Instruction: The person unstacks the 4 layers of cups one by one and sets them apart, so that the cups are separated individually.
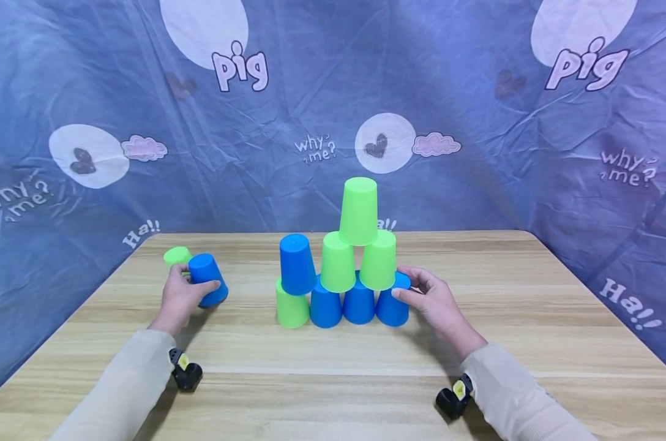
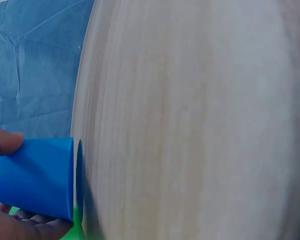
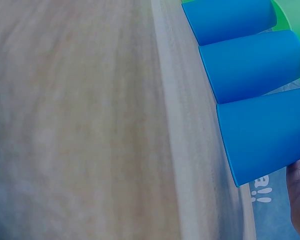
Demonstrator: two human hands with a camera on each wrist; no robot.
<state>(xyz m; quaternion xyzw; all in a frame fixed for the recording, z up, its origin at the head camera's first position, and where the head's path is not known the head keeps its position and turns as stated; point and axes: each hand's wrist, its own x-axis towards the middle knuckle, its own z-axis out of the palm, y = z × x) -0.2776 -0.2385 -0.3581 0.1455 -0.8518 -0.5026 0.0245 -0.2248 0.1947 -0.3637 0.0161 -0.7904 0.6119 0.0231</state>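
Note:
My left hand [image 1: 177,298] grips an upside-down blue cup [image 1: 207,275], tilted, with its rim close over the table at the left. Just behind it is a green cup [image 1: 177,255], partly hidden by the hand. My right hand [image 1: 436,301] holds the blue cup [image 1: 392,311] at the right end of a pyramid's bottom row, thumb in front and fingers behind. That row also has two blue cups and a green cup [image 1: 292,311]. Above are a blue cup [image 1: 297,263], leaning slightly, and two green cups [image 1: 337,263]. One green cup [image 1: 359,211] tops the right side.
The wooden table [image 1: 333,392] runs back to a blue printed cloth [image 1: 289,110]. A black wrist camera [image 1: 187,373] sits on the left sleeve, another camera [image 1: 453,398] on the right. The pyramid stands mid-table between the hands.

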